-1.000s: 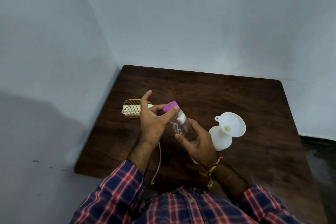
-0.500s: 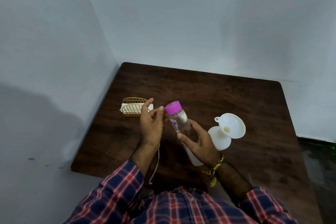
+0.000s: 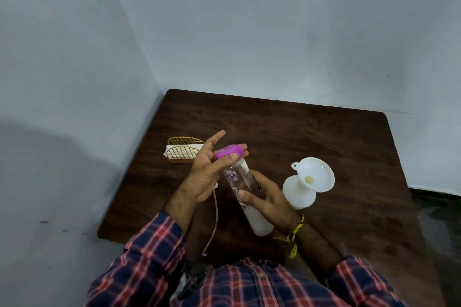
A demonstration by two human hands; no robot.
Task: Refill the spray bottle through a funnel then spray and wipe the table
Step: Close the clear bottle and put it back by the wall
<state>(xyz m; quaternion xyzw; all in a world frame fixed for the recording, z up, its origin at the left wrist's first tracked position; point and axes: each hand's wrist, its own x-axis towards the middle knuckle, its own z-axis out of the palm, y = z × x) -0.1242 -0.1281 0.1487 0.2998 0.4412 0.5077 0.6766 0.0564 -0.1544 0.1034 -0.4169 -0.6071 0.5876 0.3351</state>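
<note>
Over the table's (image 3: pixel 299 132) lower middle, the right hand (image 3: pixel 269 200) grips a tilted clear bottle (image 3: pixel 243 185); the left hand (image 3: pixel 207 169) pinches its purple cap (image 3: pixel 228 151). Right, a white funnel (image 3: pixel 313 174) sits in the spray bottle (image 3: pixel 298 194), bare tabletop beyond.

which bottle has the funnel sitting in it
The squat white bottle standing on the table, right of the hands. The clear bottle with the pink cap is hand-held, with no funnel.

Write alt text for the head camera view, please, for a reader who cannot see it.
Over a dark wooden table, the right hand holds a clear bottle while the left hand grips its purple cap. A white funnel sits in a white bottle at right.
</note>
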